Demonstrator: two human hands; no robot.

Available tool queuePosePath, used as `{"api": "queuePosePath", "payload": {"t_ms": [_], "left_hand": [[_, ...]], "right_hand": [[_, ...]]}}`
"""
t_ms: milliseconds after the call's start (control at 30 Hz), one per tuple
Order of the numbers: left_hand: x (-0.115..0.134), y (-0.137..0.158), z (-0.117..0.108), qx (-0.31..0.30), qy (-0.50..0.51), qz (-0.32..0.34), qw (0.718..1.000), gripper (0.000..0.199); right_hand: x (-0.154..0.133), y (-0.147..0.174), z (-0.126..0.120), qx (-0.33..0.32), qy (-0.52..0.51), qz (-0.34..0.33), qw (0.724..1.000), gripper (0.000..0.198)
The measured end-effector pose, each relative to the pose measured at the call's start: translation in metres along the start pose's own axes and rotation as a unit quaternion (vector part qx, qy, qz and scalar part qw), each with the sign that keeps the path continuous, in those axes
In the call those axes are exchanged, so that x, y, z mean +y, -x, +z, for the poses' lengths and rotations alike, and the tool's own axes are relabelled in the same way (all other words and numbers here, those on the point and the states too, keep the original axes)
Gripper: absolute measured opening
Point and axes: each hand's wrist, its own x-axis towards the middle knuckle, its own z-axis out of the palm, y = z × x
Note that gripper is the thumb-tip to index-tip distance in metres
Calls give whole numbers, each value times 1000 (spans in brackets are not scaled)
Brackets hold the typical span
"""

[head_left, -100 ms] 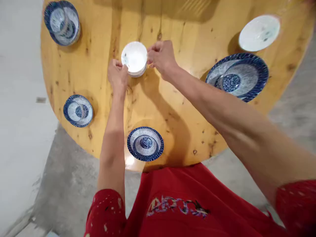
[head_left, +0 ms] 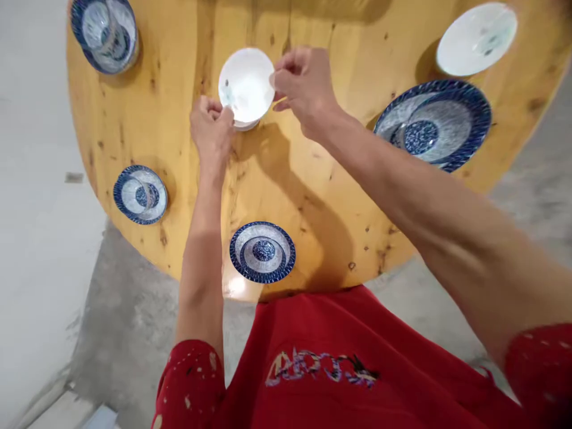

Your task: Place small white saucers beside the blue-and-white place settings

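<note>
In the head view, a small white bowl (head_left: 246,83) sits mouth-up, slightly tilted, atop a partly hidden stack on the round wooden table (head_left: 313,190). The left hand (head_left: 211,128) pinches its near-left rim; the right hand (head_left: 306,86) pinches the right rim. Bare wood surrounds it. A blue-patterned plate (head_left: 263,251) lies near the table's edge.

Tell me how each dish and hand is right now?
White bowl: gripped at its rim by both hands, atop stacked bowls.
Left hand: pinching the rim.
Right hand: pinching the rim.
Small blue plate: flat, near table edge.
Large blue plate: flat on wooden table, untouched.
</note>
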Motion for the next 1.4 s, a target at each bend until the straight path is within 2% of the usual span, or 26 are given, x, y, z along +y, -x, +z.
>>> {"api": "queuePosePath", "payload": {"t_ms": [133,267,333,433,533,600,667,733,833,1000,1200,1400], "left_hand": [[29,61,-3,-96,-23,-7,995,31],[45,144,3,-170,-38,-52,983,24],[48,189,11,-205,-37,-91,974,20],[47,254,27,-230,-20,-158,960,13],[34,306,41,-251,61,-216,942,11],[21,330,47,-265,140,-267,916,12],[7,344,50,-276,207,-321,882,11],[-4,350,49,-273,239,-355,862,9],[-13,355,45,-248,254,-355,865,4],[-15,359,43,-219,285,-351,865,8],[-16,358,45,-220,301,-351,859,20],[-18,359,42,-215,294,-343,866,22]], "right_hand": [[7,52,-48,-32,7,-40,999,24],[39,129,-105,-22,30,-42,998,5],[58,167,-127,-28,32,-3,999,14],[84,218,-150,12,29,86,996,21],[109,256,-164,35,48,144,988,24],[124,275,-170,46,62,159,984,24],[136,287,-170,45,77,166,982,24],[143,294,-167,36,90,170,981,25],[148,293,-156,26,114,168,979,26],[151,278,-141,23,143,141,979,25],[156,261,-137,0,139,122,983,28],[161,258,-135,-15,124,132,983,28]]}}
